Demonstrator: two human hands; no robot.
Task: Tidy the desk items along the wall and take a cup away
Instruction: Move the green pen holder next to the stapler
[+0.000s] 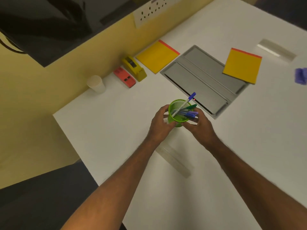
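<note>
A green mesh pen holder (172, 117) with several pens (187, 112) stands near the middle of the white desk (116, 130). My left hand (162, 123) wraps its left side and my right hand (199, 125) holds its right side. A white paper cup (96, 84) stands by the yellow wall at the left. To its right along the wall lie a red stapler (124, 77), a yellow tape dispenser (134, 68) and a yellow notepad (157, 56).
A grey cable hatch (204, 80) is set into the desk, with a second yellow notepad (242, 65) on its right corner. A purple object (301, 78) sits at the right edge. A clear ruler (176, 161) lies between my forearms. Wall sockets (149, 13) sit above the desk.
</note>
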